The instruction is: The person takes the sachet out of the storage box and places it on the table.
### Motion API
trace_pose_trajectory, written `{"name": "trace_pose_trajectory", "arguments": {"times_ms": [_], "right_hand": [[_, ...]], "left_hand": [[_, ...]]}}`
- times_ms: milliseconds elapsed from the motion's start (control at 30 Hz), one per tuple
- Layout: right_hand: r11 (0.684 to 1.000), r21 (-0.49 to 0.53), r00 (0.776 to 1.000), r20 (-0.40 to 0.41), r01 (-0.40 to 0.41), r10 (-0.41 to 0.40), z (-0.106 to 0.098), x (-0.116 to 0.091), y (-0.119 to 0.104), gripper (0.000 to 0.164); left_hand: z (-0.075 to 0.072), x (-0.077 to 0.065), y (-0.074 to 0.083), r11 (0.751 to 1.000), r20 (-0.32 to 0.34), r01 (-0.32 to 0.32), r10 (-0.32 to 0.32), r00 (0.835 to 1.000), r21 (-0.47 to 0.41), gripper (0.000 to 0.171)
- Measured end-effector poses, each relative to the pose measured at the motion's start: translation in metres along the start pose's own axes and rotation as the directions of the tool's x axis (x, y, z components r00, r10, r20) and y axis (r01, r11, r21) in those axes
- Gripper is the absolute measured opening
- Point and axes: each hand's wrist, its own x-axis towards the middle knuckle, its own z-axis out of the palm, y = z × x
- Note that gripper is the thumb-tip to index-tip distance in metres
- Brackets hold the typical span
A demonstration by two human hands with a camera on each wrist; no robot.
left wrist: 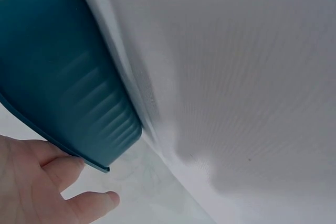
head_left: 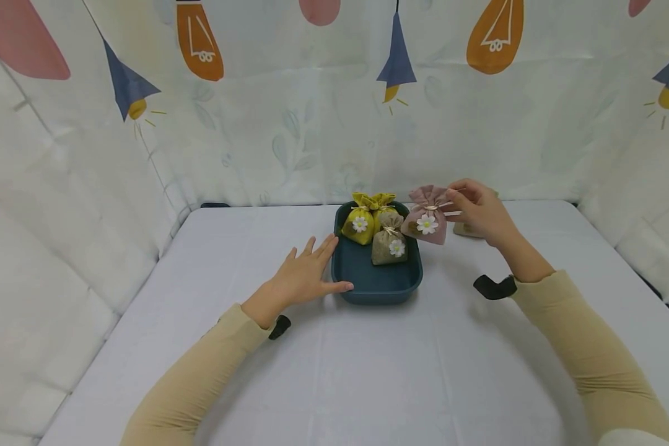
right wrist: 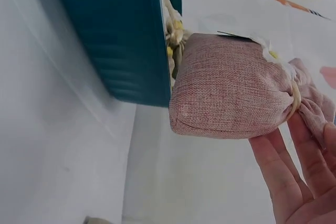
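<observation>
Pinching the gathered neck of a pink drawstring sachet (head_left: 426,215), the right hand's grip (head_left: 482,210) held it off the counter (head_left: 368,371), at the right rim of a dark teal tray (head_left: 376,297). I couldn't tell whether the cloth touched that rim. The left hand's grip (head_left: 298,275) was spread, its fingers against the tray's left rim and its thumb near the front corner. Inside, two yellow sachets (head_left: 357,229) leaned together at the back, and a brown sachet (head_left: 387,251) sat before them on the right, just beside the pink one and crowding that side; the raised tray wall also stood there. Another sachet (head_left: 466,230) lay on the counter to the right, mostly hidden behind the fingers. A lamp-printed curtain (head_left: 323,124) hung behind everything.
</observation>
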Motion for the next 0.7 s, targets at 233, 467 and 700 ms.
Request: {"name": "trace_pose_trajectory", "arguments": {"times_ms": [233,467,700], "right_hand": [[1.000,-0.009,1.000,-0.019,0.006,-0.006,-0.012,-0.003,0.005,0.040],[1.000,-0.023,1.000,-0.017,0.008,-0.009,-0.021,-0.008,0.008,0.040],[0.998,-0.066,0.999,-0.049,0.003,-0.007,-0.030,-0.012,0.014,0.039]], "left_hand": [[0.000,-0.001,0.001,1.000,-0.003,-0.003,0.003,1.000,-0.005,0.110],[0.000,-0.001,0.000,1.000,0.003,0.007,-0.007,1.000,-0.007,0.111],[0.001,0.000,-0.001,1.000,0.000,0.005,-0.005,1.000,-0.016,0.110]]}}
